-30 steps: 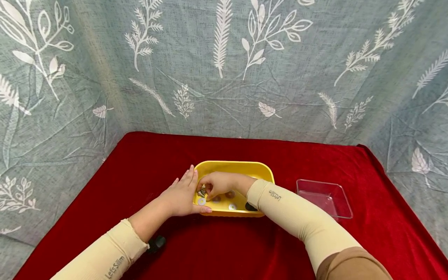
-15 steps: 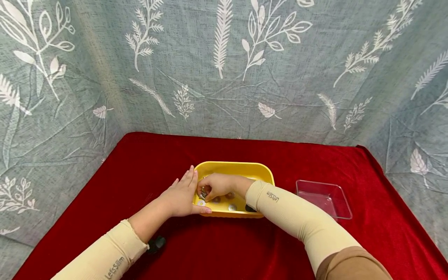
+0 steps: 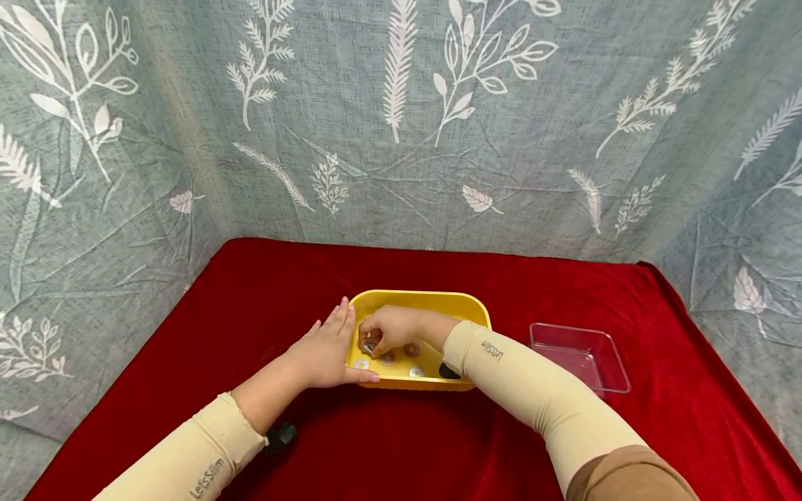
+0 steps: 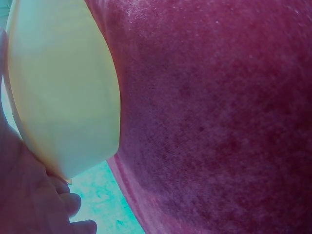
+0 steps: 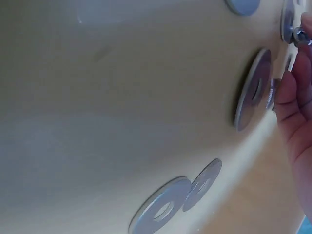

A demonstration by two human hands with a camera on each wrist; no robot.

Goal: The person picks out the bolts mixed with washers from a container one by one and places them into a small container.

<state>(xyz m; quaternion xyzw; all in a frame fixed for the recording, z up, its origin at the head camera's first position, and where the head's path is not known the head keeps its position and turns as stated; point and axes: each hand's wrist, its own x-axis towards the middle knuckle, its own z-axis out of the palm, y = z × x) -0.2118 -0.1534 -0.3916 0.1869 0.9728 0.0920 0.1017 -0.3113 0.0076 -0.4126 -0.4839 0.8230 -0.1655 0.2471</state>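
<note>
A yellow plastic bin [image 3: 416,299] stands mid-table. My left hand [image 3: 322,355] rests along its left wall, fingers straight, thumb on the front rim; the left wrist view shows the fingers beside the bin's outer side. My right hand [image 3: 391,328] reaches inside at the left end, fingertips low near the floor. Between thumb and fingers it pinches a small shiny bolt [image 5: 301,35], its socket head showing in the right wrist view. Several flat metal washers [image 5: 253,92] lie on the bin floor, one washer [image 3: 361,364] close to the left front corner. Another threaded piece [image 5: 272,94] is partly hidden behind the fingers.
A clear plastic tray [image 3: 583,358] stands right of the bin, past the right forearm. A dark object [image 3: 448,371] lies at the bin's right front, partly hidden by the sleeve. A black item [image 3: 282,437] sits by the left wrist. Red cloth [image 3: 388,445] covers the table.
My right fingertips have shifted slightly to the right with the bolt between them, away from the bin's left wall. My left hand stays where it was.
</note>
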